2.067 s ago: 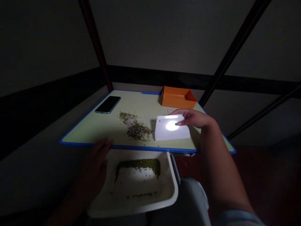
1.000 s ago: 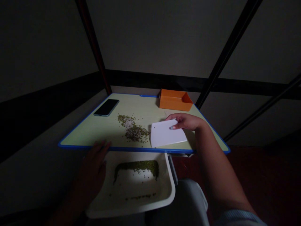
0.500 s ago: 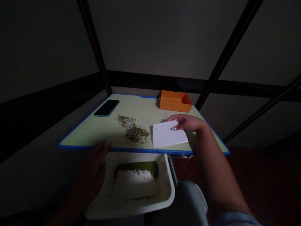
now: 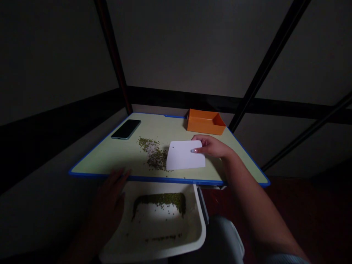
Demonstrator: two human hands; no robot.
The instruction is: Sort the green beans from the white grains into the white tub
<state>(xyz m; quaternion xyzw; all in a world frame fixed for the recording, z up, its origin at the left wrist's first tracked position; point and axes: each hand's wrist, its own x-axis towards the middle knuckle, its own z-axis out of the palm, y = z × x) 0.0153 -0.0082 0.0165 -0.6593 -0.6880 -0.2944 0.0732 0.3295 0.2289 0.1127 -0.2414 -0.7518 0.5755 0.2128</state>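
Note:
My right hand pinches a flat white scraper with a small hole in its corner, thumb on the near face. The scraper stands tilted on the pale green table, its left edge at a scattered pile of small green beans, partly hiding them. More beans lie in the white bin below the table's front edge, mostly banked along its far side. My left hand, in shadow, lies at the bin's left side with fingers stretched out to the blue table edge.
An orange open box sits at the back right of the table. A phone lies flat at the back left. Dark-framed wall panels rise behind. My knee is right of the bin.
My right hand has moved left with the scraper, bringing it against the right side of the bean pile. My left hand stays about where it was.

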